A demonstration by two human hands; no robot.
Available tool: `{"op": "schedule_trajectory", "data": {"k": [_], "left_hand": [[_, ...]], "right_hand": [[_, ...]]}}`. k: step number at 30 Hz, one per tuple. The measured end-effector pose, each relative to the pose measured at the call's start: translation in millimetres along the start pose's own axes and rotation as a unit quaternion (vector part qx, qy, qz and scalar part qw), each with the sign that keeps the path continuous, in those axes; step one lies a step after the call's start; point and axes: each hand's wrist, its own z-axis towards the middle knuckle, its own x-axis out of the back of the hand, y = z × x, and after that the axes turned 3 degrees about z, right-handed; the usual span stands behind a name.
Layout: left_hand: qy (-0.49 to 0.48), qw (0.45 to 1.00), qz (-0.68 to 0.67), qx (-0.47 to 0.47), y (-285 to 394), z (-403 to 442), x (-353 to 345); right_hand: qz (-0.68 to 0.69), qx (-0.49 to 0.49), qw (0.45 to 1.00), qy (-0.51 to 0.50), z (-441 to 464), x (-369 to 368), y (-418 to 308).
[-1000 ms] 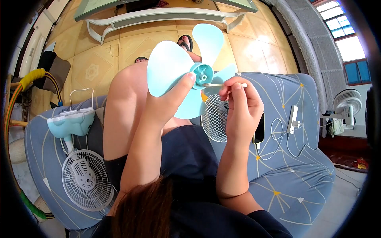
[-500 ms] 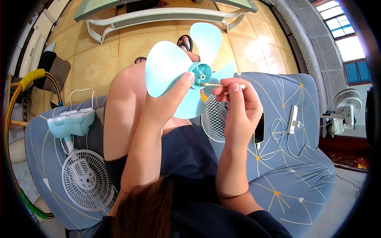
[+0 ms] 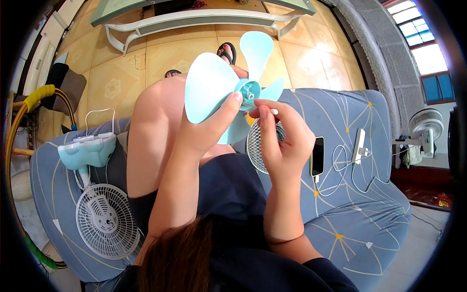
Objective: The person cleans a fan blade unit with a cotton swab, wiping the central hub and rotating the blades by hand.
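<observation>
A light-blue fan blade (image 3: 209, 87) is held up over my lap, its hub turned toward me. My left hand (image 3: 216, 117) grips it, thumb pressed beside the hub. My right hand (image 3: 287, 134) pinches a cotton swab (image 3: 274, 112); one white tip sticks out past the fingers, and the other end is hidden near the hub's lower rim. Behind the right hand lies a white wire fan grille (image 3: 258, 146) on the sofa. To my left rests the fan's light-blue base (image 3: 90, 150), with the rear grille (image 3: 107, 221) attached below it.
The patterned blue sofa (image 3: 350, 243) spreads around me. At right lie a phone (image 3: 317, 156) on a charging cable and a white power strip (image 3: 359, 145). A glass-topped table (image 3: 194, 18) stands ahead; another white fan (image 3: 425, 126) is at far right.
The fan blade has shifted slightly right and turned a little. My right hand has moved left and closer to the hub, and less of the cotton swab shows.
</observation>
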Motion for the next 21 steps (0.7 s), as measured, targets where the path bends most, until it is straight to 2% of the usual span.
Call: {"op": "schedule_trajectory", "data": {"k": [5, 8, 21], "left_hand": [[0.013, 0.999, -0.035, -0.004, -9.5, 2.0, 1.8], [0.034, 0.999, 0.005, -0.042, -12.8, 3.7, 1.2], [0.027, 0.999, 0.006, -0.032, -14.0, 3.3, 2.0]], "right_hand": [[0.0, 0.02, 1.0, 0.003, 0.5, 2.7, -4.6], [0.015, 0.021, 1.0, 0.005, 0.2, -1.3, -2.3], [0.041, -0.002, 0.999, 0.007, -2.0, -4.3, 0.5]]}}
